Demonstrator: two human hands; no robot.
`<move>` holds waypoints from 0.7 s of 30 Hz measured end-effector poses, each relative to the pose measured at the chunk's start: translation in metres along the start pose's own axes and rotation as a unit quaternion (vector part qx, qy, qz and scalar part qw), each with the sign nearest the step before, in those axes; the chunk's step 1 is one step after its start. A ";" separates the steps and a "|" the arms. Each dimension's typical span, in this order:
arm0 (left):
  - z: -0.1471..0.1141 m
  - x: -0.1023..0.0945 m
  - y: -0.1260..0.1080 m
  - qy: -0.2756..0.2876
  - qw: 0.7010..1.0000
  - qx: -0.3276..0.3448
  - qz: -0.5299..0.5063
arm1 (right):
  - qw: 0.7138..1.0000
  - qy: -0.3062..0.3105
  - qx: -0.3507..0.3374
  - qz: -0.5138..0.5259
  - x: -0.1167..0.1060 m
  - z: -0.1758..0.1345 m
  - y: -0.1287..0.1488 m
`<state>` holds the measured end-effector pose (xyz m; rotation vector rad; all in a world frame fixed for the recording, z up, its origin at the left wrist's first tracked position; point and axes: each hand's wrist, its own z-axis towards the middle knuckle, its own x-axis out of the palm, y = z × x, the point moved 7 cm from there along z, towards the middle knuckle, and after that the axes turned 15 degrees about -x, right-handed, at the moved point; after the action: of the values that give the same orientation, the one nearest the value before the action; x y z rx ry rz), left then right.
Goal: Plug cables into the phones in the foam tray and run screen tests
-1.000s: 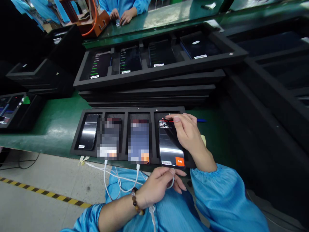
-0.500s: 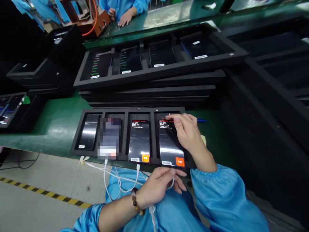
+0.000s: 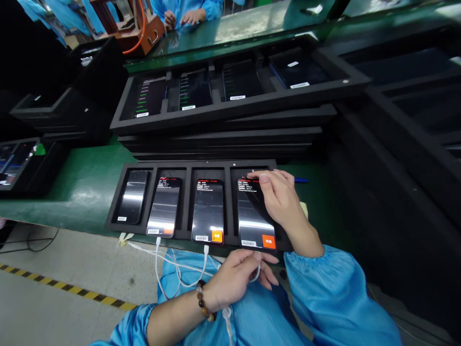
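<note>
"Where was the phone in hand?"

"The black, glass-fronted phone with an orange square on its screen (image 3: pixel 255 216) lay face up in the end compartment, by the right edge of the long black foam tray (image 3: pixel 186 206)."

"And the fingers?"

"The left hand (image 3: pixel 234 276) had thumb and forefinger pinched on a thin white cable (image 3: pixel 258 273) at the phone's lower end. The right hand (image 3: pixel 283 199) bent its fingers over the top end; whether they gripped anything, I couldn't tell. A slim blue stick (image 3: pixel 301 180) showed just behind them."

"What else did the tray hold?"

"Two lit black phones (image 3: pixel 208 211) filled the middle compartments, white plugs (image 3: pixel 206 250) at their lower ends along the front edge. Near the left edge lay a dark-screened black phone with a white label (image 3: pixel 132 197)."

"And beyond the back edge?"

"A bigger black foam tray (image 3: pixel 230 109) of four dark devices, stacked on others on the glossy green table (image 3: pixel 90 168). Across from it, a co-worker's hands (image 3: pixel 192 17) were near the table's far edge."
</note>
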<state>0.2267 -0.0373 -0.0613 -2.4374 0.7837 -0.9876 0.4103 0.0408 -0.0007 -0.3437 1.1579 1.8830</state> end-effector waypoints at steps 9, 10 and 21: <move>-0.127 -0.054 -0.108 -0.202 0.868 0.146 0.428 | 1.000 -0.004 -0.014 -0.004 0.000 -0.001 -0.001; -0.146 -0.084 -0.132 -0.310 0.830 0.196 0.420 | 1.000 -0.006 -0.015 -0.004 0.000 -0.001 -0.002; -0.155 -0.245 -0.177 -0.663 0.483 0.174 0.545 | 1.000 -0.019 -0.016 -0.002 0.000 0.000 -0.002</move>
<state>0.0305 0.2287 0.0155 -1.0733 0.9571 1.0697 0.4120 0.0417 -0.0022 -0.3265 1.1022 1.8988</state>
